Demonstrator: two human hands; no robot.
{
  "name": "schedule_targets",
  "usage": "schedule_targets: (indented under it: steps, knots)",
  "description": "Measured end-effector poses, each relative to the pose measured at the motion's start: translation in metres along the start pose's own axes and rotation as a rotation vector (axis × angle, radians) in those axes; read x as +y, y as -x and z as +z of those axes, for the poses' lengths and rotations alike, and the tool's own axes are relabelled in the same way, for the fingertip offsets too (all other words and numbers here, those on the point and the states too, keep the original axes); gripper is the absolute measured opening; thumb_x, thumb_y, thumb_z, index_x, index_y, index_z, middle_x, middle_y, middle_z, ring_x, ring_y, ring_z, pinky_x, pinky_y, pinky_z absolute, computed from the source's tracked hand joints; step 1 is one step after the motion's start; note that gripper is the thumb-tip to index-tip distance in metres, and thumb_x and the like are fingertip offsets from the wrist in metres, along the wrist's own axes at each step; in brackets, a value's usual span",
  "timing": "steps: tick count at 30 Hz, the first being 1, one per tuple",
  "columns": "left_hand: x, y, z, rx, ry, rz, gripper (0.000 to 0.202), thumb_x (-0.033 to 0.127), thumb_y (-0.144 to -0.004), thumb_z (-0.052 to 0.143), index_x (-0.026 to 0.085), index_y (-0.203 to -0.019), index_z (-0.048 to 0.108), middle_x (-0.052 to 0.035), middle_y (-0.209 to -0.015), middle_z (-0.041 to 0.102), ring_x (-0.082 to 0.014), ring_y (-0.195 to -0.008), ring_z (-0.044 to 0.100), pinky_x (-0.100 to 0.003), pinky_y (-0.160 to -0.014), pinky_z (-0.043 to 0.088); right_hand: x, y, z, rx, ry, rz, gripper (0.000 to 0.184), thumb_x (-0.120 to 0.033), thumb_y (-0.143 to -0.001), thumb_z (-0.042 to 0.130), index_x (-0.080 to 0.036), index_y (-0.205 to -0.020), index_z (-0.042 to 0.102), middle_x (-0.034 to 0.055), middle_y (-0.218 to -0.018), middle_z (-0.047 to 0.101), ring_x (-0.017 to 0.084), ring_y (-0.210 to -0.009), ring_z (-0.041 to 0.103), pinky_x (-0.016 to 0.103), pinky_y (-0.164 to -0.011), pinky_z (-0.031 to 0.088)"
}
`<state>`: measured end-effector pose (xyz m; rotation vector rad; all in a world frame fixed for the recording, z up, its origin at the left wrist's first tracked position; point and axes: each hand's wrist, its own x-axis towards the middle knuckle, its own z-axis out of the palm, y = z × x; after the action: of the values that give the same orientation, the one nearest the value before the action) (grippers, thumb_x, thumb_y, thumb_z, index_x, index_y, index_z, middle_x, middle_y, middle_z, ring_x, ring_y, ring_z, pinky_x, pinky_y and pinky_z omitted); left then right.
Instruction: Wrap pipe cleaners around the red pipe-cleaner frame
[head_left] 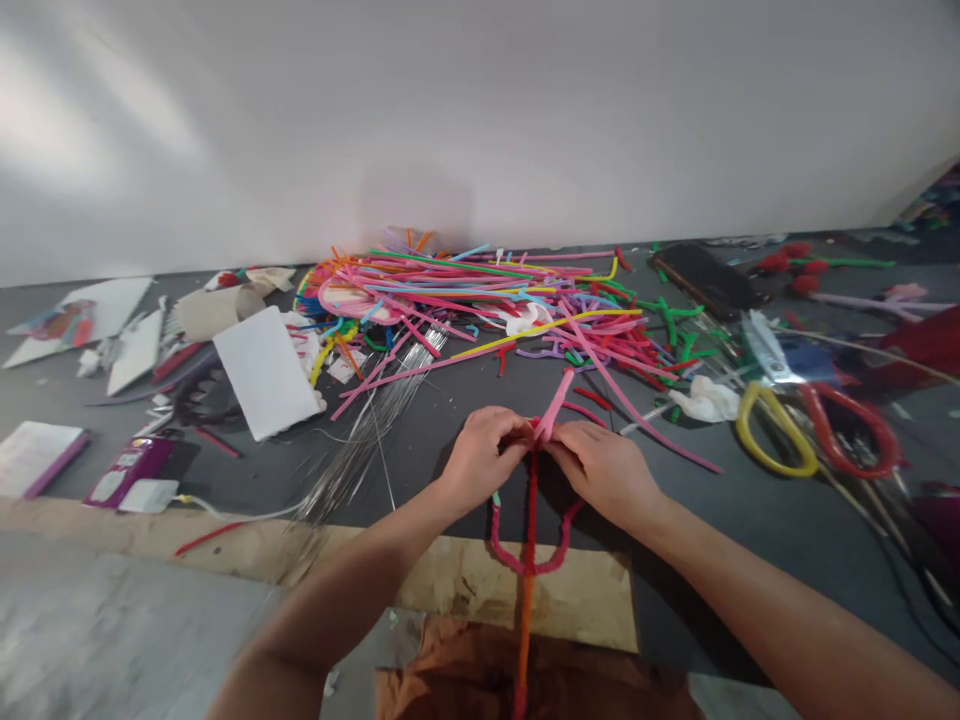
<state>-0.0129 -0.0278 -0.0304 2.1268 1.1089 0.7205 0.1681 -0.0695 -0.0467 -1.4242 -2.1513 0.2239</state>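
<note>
My left hand (pixel 493 450) and my right hand (pixel 600 468) meet over the near part of the table, fingers pinched together from both sides. Between them they grip a pipe-cleaner figure (pixel 531 515). A pink pipe cleaner (pixel 555 405) sticks up from between my fingertips, slanting to the right. Below the fingers runs a red fuzzy stem, with a dark pink curve bending out on each side. Lower down, the stem turns orange and reaches toward my lap. My fingers hide the join where the pink piece meets the stem.
A heap of colourful pipe cleaners (pixel 465 290) lies against the wall. Thin wires (pixel 352 450) spread to its left, near a white card (pixel 266 372). Scissors (pixel 814 420) with yellow and red handles and a phone (pixel 705 278) are at right. Brown cardboard (pixel 600 590) lines the front edge.
</note>
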Motion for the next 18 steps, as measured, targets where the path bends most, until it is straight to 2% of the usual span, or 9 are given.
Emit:
schedule_targets:
  steps: [6, 10, 14, 18]
  knots:
    - [-0.002, 0.0005, 0.0006, 0.02, 0.004, 0.062, 0.014, 0.01, -0.077, 0.06, 0.022, -0.081, 0.067, 0.0007, -0.082, 0.069, -0.0146, -0.082, 0.062, -0.029, -0.082, 0.044, -0.0012, -0.0027, 0.0012, 0.02, -0.06, -0.043, 0.016, -0.02, -0.09, 0.046, -0.019, -0.09, 0.062, 0.0067, -0.087, 0.071, 0.02, -0.08, 0.065, 0.03, -0.071, 0.05]
    - [-0.0054, 0.0016, 0.0026, 0.047, -0.021, 0.1, 0.015, 0.011, -0.077, 0.059, 0.023, -0.082, 0.068, 0.0012, -0.083, 0.071, -0.0145, -0.082, 0.064, -0.028, -0.081, 0.046, -0.002, -0.0041, 0.0017, -0.01, -0.172, 0.031, 0.014, -0.022, -0.089, 0.05, -0.02, -0.093, 0.063, 0.0055, -0.088, 0.071, 0.019, -0.081, 0.066, 0.03, -0.073, 0.051]
    - [-0.0062, 0.0022, 0.0036, 0.066, -0.039, 0.198, 0.014, 0.012, -0.076, 0.057, 0.021, -0.077, 0.068, -0.0004, -0.083, 0.072, -0.0153, -0.084, 0.065, -0.03, -0.082, 0.047, -0.0037, -0.0062, 0.0, -0.023, -0.278, 0.149, 0.014, -0.023, -0.086, 0.054, -0.022, -0.097, 0.063, 0.0041, -0.092, 0.072, 0.019, -0.083, 0.068, 0.03, -0.072, 0.053]
    - [-0.0021, 0.0018, 0.0006, 0.051, -0.027, 0.237, 0.007, 0.017, -0.073, 0.06, 0.019, -0.075, 0.067, -0.003, -0.082, 0.072, -0.0171, -0.085, 0.065, -0.032, -0.084, 0.046, -0.0044, -0.0067, -0.0018, -0.028, -0.336, 0.137, 0.018, -0.02, -0.086, 0.052, -0.023, -0.099, 0.064, 0.0033, -0.1, 0.071, 0.018, -0.09, 0.067, 0.03, -0.079, 0.052]
